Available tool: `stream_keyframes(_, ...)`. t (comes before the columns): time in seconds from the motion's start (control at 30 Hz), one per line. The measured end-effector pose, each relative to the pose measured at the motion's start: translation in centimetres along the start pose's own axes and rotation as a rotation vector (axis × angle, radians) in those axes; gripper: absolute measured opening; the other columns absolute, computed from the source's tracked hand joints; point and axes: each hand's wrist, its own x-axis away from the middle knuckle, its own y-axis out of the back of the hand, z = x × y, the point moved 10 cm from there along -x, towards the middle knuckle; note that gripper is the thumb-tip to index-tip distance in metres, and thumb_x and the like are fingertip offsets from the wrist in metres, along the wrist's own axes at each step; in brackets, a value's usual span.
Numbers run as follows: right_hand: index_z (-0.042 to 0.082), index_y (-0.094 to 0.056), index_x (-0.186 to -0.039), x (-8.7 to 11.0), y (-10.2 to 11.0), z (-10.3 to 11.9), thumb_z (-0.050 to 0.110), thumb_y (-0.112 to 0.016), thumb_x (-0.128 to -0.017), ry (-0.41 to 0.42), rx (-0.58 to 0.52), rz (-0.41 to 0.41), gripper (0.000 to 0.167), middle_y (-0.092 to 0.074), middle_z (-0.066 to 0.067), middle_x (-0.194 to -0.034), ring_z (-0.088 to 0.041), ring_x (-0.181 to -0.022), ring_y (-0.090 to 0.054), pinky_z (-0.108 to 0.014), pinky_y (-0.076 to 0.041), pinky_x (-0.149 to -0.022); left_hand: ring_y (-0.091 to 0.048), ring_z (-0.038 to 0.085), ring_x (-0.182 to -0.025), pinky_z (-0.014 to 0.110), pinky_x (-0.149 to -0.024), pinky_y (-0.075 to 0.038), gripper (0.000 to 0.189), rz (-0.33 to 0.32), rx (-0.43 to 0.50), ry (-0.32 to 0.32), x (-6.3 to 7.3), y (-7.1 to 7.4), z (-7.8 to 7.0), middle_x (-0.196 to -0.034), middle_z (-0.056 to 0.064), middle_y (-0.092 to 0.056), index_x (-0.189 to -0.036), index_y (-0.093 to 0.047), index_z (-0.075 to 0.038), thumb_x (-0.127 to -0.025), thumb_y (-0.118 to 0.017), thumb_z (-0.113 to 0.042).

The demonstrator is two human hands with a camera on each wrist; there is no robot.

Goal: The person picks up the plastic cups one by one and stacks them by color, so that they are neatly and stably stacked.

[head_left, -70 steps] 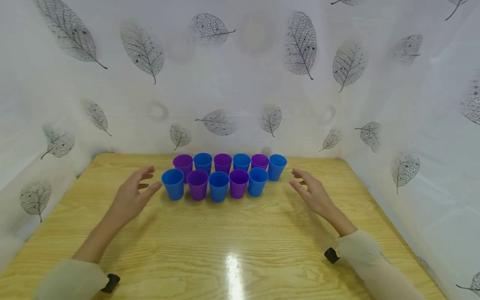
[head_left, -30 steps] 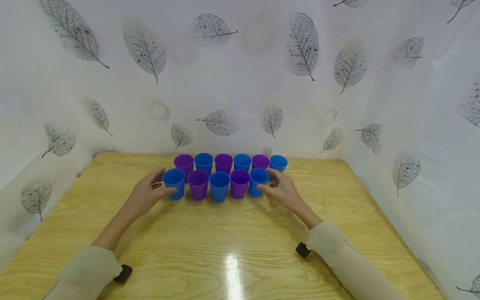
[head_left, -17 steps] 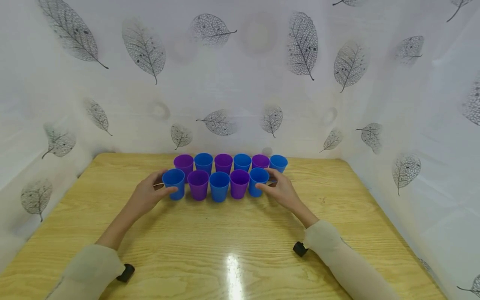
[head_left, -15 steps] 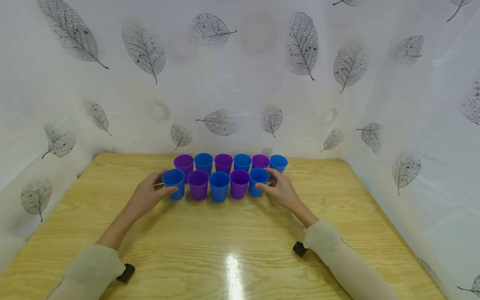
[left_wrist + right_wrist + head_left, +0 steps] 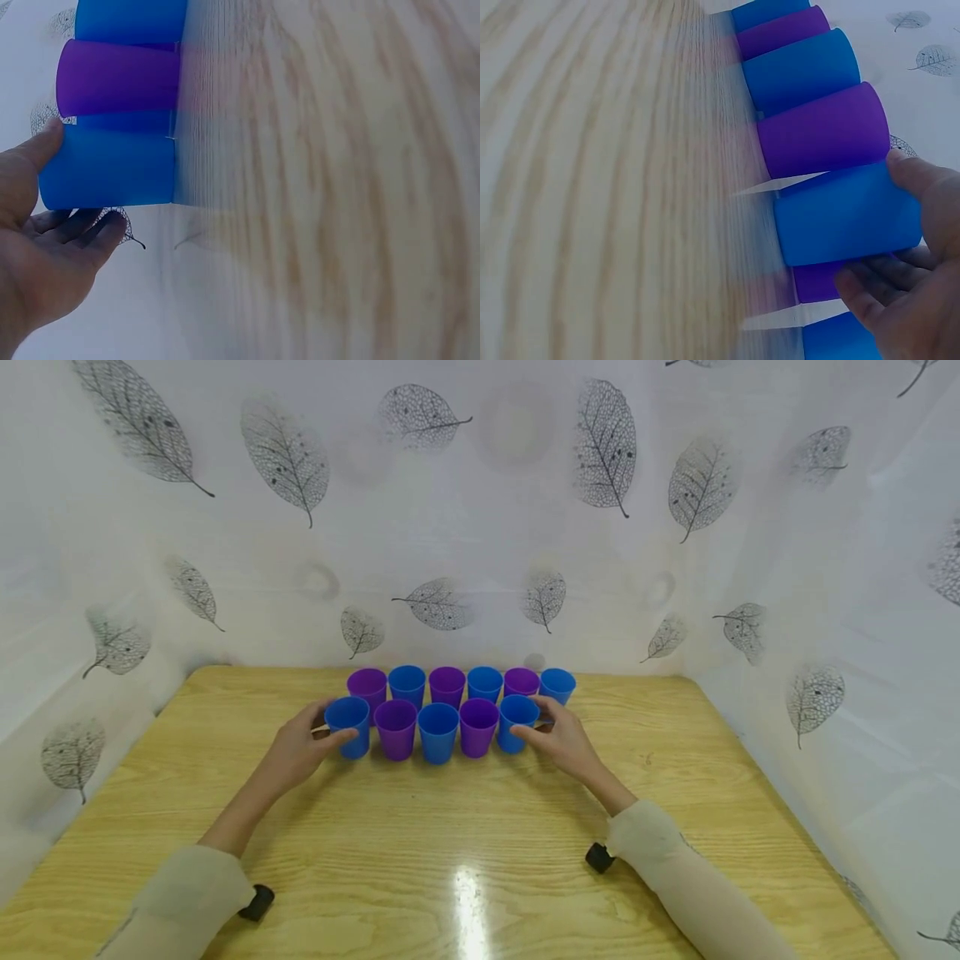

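Two rows of blue and purple plastic cups stand upright, mouths up, on the wooden table. My left hand (image 5: 296,747) holds the left end blue cup (image 5: 348,727) of the front row, thumb at its near side and fingers behind. In the left wrist view its thumb (image 5: 46,142) meets this cup near the rim. At the other end of that row, my right hand (image 5: 562,742) holds another blue cup (image 5: 512,737) likewise. The right wrist view has the thumb (image 5: 915,174) near this cup's rim and fingers along its side. Both cups rest on the table.
Between the held cups stand a purple cup (image 5: 395,731), a blue cup (image 5: 438,735) and another purple cup (image 5: 477,728). Close behind is the back row, ending in a blue cup (image 5: 558,683) on the right. A leaf-printed white curtain (image 5: 480,527) borders the table (image 5: 420,843).
Both hands have come inward from beside the cups to the two end blue cups of the front row. Over the last half second they stay almost still; the cups keep their places.
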Motion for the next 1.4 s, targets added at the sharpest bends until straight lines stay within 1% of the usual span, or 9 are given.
stream_keyframes(0.2, -0.004, -0.051, -0.145, 0.8, 0.4, -0.4, 0.021, -0.077, -0.095, -0.019, -0.037, 0.026, 0.062, -0.065, -0.023, -0.131, -0.034, -0.111, -0.066, -0.046, -0.058, -0.095, -0.050, 0.050, -0.135, 0.055, -0.109, -0.047, 0.071, 0.009, -0.013, -0.020, 0.3, 0.0, 0.0, -0.146, 0.035, -0.048, -0.151, -0.035, 0.011, -0.103, -0.068, -0.030)
stream_keyframes(0.4, -0.005, -0.046, -0.147, 1.9, 1.2, -0.6, 0.021, -0.075, -0.097, -0.048, -0.080, 0.055, 0.063, -0.062, -0.026, -0.136, -0.037, -0.116, -0.065, -0.046, -0.057, -0.098, -0.046, 0.048, -0.138, 0.051, -0.109, -0.046, 0.065, 0.036, 0.034, -0.028, 1.0, 0.1, -0.1, -0.146, 0.035, -0.048, -0.148, -0.038, 0.011, -0.102, -0.069, -0.022)
stream_keyframes(0.5, -0.004, -0.045, -0.148, 2.3, 1.7, -0.5, 0.022, -0.075, -0.097, -0.053, -0.085, 0.054, 0.064, -0.060, -0.025, -0.139, -0.038, -0.120, -0.063, -0.048, -0.055, -0.102, -0.049, 0.048, -0.136, 0.051, -0.108, -0.047, 0.063, 0.048, 0.031, -0.044, 1.4, 0.3, -0.2, -0.143, 0.034, -0.051, -0.146, -0.040, 0.011, -0.101, -0.070, -0.020)
stream_keyframes(0.63, -0.003, -0.046, -0.145, 2.6, 2.3, -0.3, 0.020, -0.076, -0.096, -0.044, -0.099, 0.042, 0.062, -0.062, -0.023, -0.137, -0.038, -0.123, -0.062, -0.049, -0.053, -0.105, -0.053, 0.047, -0.133, 0.049, -0.108, -0.048, 0.063, 0.073, 0.011, -0.070, 1.8, 0.2, -0.5, -0.139, 0.032, -0.054, -0.145, -0.042, 0.011, -0.100, -0.072, -0.023)
stream_keyframes(0.87, -0.004, -0.044, -0.146, 3.1, 3.0, 0.5, 0.020, -0.076, -0.097, -0.024, -0.107, 0.034, 0.064, -0.062, -0.024, -0.137, -0.038, -0.123, -0.063, -0.050, -0.053, -0.104, -0.062, 0.042, -0.123, 0.041, -0.100, -0.056, 0.062, 0.120, 0.004, -0.099, 2.6, -0.2, -0.7, -0.132, 0.028, -0.061, -0.142, -0.045, 0.011, -0.098, -0.075, -0.021)
stream_keyframes(1.03, -0.004, -0.044, -0.147, 3.4, 3.5, 0.8, 0.019, -0.074, -0.098, -0.022, -0.135, 0.025, 0.062, -0.062, -0.024, -0.138, -0.037, -0.123, -0.063, -0.047, -0.054, -0.104, -0.062, 0.043, -0.122, 0.045, -0.099, -0.057, 0.064, 0.182, 0.004, -0.105, 3.2, -0.9, -1.0, -0.133, 0.028, -0.060, -0.142, -0.044, 0.011, -0.097, -0.076, -0.022)
stream_keyframes(1.2, -0.003, -0.043, -0.149, 3.6, 3.7, 1.3, 0.019, -0.072, -0.100, -0.016, -0.144, 0.029, 0.061, -0.062, -0.023, -0.138, -0.036, -0.122, -0.063, -0.043, -0.055, -0.103, -0.058, 0.046, -0.127, 0.049, -0.102, -0.054, 0.066, 0.245, 0.074, -0.088, 3.9, -1.8, -1.0, -0.135, 0.028, -0.057, -0.142, -0.041, 0.011, -0.097, -0.076, -0.021)
stream_keyframes(1.33, -0.003, -0.042, -0.149, 3.8, 3.8, 1.6, 0.019, -0.071, -0.100, -0.013, -0.135, 0.028, 0.062, -0.061, -0.022, -0.138, -0.036, -0.121, -0.063, -0.043, -0.055, -0.102, -0.058, 0.044, -0.127, 0.044, -0.104, -0.054, 0.065, 0.290, 0.107, -0.112, 4.4, -2.4, -1.4, -0.135, 0.026, -0.059, -0.143, -0.042, 0.010, -0.096, -0.076, -0.020)
stream_keyframes(1.4, -0.003, -0.042, -0.150, 3.9, 3.8, 1.8, 0.019, -0.071, -0.100, -0.012, -0.134, 0.029, 0.062, -0.061, -0.023, -0.139, -0.036, -0.121, -0.063, -0.042, -0.056, -0.102, -0.060, 0.041, -0.125, 0.040, -0.102, -0.055, 0.064, 0.311, 0.098, -0.138, 4.6, -2.6, -1.7, -0.134, 0.025, -0.060, -0.143, -0.045, 0.010, -0.096, -0.076, -0.020)
